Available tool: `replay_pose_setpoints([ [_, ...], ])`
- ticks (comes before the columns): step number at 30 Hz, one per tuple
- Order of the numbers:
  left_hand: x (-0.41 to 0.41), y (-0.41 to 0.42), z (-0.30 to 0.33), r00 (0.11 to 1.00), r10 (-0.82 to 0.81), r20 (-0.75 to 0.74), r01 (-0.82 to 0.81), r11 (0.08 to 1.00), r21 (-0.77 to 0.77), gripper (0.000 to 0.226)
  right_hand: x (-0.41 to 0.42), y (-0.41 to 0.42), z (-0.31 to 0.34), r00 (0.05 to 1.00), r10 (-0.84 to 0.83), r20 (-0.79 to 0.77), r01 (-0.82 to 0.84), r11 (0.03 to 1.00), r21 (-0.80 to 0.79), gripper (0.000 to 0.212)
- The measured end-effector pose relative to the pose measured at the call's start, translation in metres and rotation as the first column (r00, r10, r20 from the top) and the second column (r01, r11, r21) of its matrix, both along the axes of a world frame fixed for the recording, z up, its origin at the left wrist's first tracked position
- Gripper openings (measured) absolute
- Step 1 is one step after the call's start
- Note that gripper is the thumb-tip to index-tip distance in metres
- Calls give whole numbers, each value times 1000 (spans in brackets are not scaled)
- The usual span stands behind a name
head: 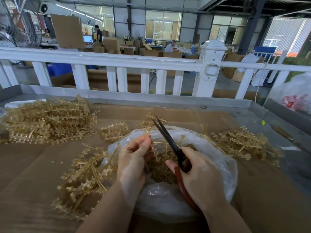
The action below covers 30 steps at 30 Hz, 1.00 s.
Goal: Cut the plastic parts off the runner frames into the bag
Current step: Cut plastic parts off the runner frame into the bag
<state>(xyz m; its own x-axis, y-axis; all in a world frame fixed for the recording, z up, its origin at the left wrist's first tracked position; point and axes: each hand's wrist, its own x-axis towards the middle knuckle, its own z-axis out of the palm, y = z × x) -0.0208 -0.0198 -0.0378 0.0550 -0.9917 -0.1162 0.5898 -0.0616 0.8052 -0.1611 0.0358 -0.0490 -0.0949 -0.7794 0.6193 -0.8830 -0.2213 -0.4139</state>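
Note:
A clear plastic bag lies open on the cardboard-covered table, with a heap of small amber cut parts inside. My left hand pinches a thin amber runner frame over the bag's mouth. My right hand grips black scissors by their red-brown handles. The blades point up and away, slightly parted, just right of the held frame.
Piles of amber runner frames lie at the far left, front left, right and behind the bag. A raised metal table rim and a white fence stand behind. A filled bag sits at the far right.

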Motion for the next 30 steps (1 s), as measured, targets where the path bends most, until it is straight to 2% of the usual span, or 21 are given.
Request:
replay_pose_setpoints([
  [9,2,-3,-3,998,-46,-44,45,999,-30,13,3,1,-2,987,-40,-154,47,998,39,39],
  [17,2,-7,-7,995,-39,-94,37,999,-17,5,3,2,-2,988,-29,-151,45,994,103,43],
  [24,3,-8,-8,992,-99,-74,93,992,-83,20,4,2,-1,987,-56,-148,72,992,105,43],
  [30,4,-8,-8,989,-133,-70,125,986,-108,18,4,2,1,987,-53,-149,70,991,112,42],
])
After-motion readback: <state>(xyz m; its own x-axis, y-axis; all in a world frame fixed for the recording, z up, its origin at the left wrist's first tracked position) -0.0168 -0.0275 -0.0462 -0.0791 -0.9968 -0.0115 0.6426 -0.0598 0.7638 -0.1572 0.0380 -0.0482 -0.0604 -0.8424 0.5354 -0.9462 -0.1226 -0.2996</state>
